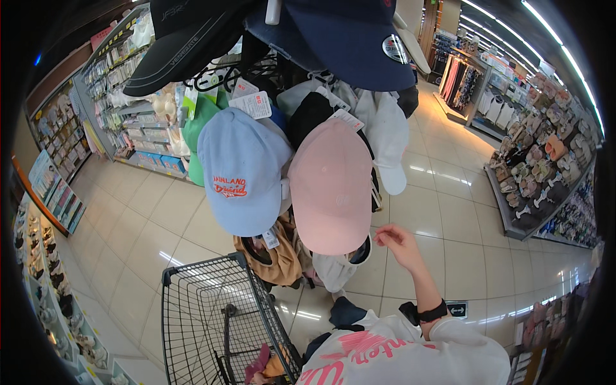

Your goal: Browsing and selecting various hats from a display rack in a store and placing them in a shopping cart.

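Observation:
My right hand (395, 243) is raised just right of the lower part of a pink baseball cap (332, 187). Its fingers are loosely bent and nothing shows in them; they look apart from the cap. To the left of the pink cap hangs a light blue cap (240, 168) with red lettering. White caps (389, 139) hang on the right and a green cap (196, 163) on the left. Below are a tan hat (279, 264) and a pale grey-white cap (334, 272). Paper tags (251, 105) hang from several caps. My left hand is out of view.
A black wire shopping cart (207, 288) stands at lower left, with magenta cloth (258, 363) inside. Above, a black cap (187, 48) and navy cap (351, 43) jut out. A slipper rack (544, 159) stands right; packaged-goods shelves (130, 96) stand left on the tiled floor (423, 211).

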Available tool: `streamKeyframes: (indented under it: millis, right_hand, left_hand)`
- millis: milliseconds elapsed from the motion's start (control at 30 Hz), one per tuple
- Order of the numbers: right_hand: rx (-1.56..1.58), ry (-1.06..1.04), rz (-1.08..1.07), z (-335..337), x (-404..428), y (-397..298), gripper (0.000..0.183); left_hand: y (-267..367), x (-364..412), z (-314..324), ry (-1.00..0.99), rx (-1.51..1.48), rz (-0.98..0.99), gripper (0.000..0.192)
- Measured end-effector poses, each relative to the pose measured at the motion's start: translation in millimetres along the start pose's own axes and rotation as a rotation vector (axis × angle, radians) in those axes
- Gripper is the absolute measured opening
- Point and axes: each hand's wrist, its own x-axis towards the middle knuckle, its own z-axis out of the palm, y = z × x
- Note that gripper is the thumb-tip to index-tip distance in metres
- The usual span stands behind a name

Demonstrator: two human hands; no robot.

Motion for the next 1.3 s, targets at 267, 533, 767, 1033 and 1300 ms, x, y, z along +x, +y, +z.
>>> streamKeyframes:
  millis: [267,533,767,1033,1300]
  right_hand:
    - [0.026,0.001,-0.445,13,62,-72,0.013]
    - [-0.067,0.132,-0.841,30,152,-147,0.011]
    - [-0.423,-0.047,-0.651,46,180,-158,0.018]
    - [-0.251,-0.004,-0.734,57,200,-176,0.023]
    - [-0.341,0.099,-0.795,74,170,-192,0.015]
  left_hand:
    - [12,-22,15,-0.032,0.107,0.006,0.035]
    - [62,-48,8,-0.085,0.132,0.239,0.05]
    - [122,-130,87,0.035,-0.025,0.823,0.03]
    - [120,-275,215,-0.812,0.416,0.979,0.024]
    - [146,-410,308,-1.118,0.707,1.506,0.027]
